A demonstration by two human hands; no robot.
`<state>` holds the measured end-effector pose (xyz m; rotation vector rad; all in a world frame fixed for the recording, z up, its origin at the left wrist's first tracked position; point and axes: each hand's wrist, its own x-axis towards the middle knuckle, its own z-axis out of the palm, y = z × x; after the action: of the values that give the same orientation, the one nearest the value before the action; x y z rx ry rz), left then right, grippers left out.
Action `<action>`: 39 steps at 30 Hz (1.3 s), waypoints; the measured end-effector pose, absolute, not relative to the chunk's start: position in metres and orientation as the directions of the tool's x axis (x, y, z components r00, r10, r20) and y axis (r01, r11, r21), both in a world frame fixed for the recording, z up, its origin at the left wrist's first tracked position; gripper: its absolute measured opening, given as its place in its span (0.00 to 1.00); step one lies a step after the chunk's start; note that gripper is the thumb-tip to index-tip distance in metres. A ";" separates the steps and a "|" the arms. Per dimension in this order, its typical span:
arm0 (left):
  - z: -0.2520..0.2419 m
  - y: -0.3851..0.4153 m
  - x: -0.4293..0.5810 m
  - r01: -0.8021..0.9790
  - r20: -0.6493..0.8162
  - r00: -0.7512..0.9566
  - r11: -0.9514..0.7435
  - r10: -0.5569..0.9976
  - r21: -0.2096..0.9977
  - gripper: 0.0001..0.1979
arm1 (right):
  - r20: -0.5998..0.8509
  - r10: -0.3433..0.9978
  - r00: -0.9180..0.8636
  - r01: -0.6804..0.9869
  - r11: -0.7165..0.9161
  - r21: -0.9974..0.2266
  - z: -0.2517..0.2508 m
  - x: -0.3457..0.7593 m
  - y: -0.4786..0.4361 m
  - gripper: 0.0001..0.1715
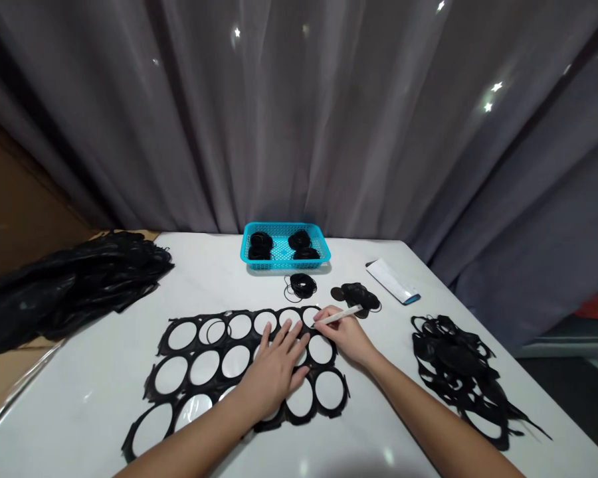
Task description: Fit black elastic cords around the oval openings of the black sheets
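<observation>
Head cam: I'm seeing the L hand (275, 375) lying spread, fingers loose, on the blk holed sheet (197, 390), which is resting at view's 7 o'clock; R hand (347, 337) is pinching a wht pen-like tool (339, 315), sheet's 2 o'clock.

Bright light lay across the white tabletop (214, 279), with small glare spots well in front of the turquoise perforated basket (285, 263). A faint shadow edged that basket's base. In front of it, the black cut-out sheet (220, 346) looked crisp. Behind it, the grey curtain (289, 133) was dimmer, dotted with star-shaped glints, its folds splayed by wide-angle distortion. Left of it, the glossy black bundle (80, 279) lost detail in darkness.
</observation>
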<state>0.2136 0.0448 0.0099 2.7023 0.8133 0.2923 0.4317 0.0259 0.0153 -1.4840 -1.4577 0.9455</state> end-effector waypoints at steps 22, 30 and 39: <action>0.005 0.040 0.210 0.435 0.193 0.831 -0.827 0.521 0.356 0.24 | 0.348 0.937 0.021 0.859 0.161 -0.486 0.028 0.465 0.043 0.07; 0.019 0.034 0.206 0.423 0.185 0.836 -0.822 0.516 0.382 0.25 | 0.106 0.948 0.299 0.564 -0.086 -0.821 0.050 0.488 0.030 0.10; 0.006 0.007 0.194 0.380 0.179 0.874 -0.865 0.452 0.328 0.27 | -0.136 0.989 0.053 0.299 -0.146 -0.943 0.029 0.417 -0.037 0.08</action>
<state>0.1943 0.0072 0.0055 2.7620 0.6271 0.3629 0.4165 -0.0369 0.0288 -1.5589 -1.3367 1.1293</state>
